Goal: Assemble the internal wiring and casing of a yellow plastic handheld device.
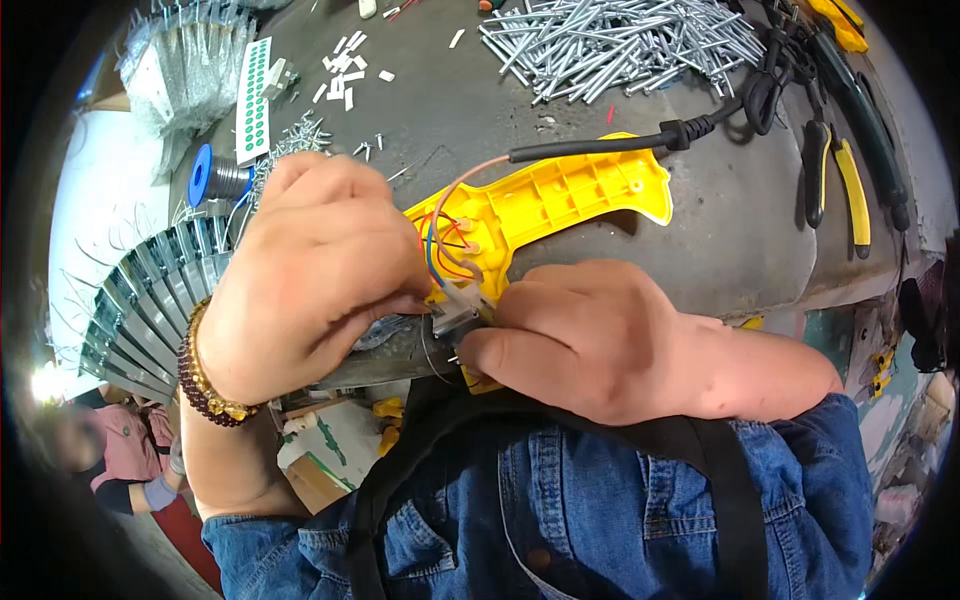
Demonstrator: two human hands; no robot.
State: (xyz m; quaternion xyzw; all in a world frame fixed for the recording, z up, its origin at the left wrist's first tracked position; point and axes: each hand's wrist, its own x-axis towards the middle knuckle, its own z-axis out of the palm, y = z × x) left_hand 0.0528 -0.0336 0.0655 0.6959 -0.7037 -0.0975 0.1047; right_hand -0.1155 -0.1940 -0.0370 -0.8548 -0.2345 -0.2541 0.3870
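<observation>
A yellow plastic housing half (560, 205) with a ribbed handle lies open on the bench, its inside facing up. Red, blue and black wires (436, 245) run through its body, and a dark power cord (590, 147) enters at the handle end. At the housing's near edge, a small grey metal part (455, 318) sits between my hands. My right hand (585, 340) has its fingers closed round that part. My left hand (320, 270), wearing a bead bracelet, pinches beside it; what lies in its fingertips is hidden. A thin wire hangs below the part.
Long metal rods (620, 45) are heaped at the back. Small screws (300, 135), white sleeves (345, 70) and a blue solder spool (205, 175) lie left. Yellow-black pliers (835, 185) rest right. A fanned row of grey plates (150, 290) stands left; another person (135, 445) is beyond.
</observation>
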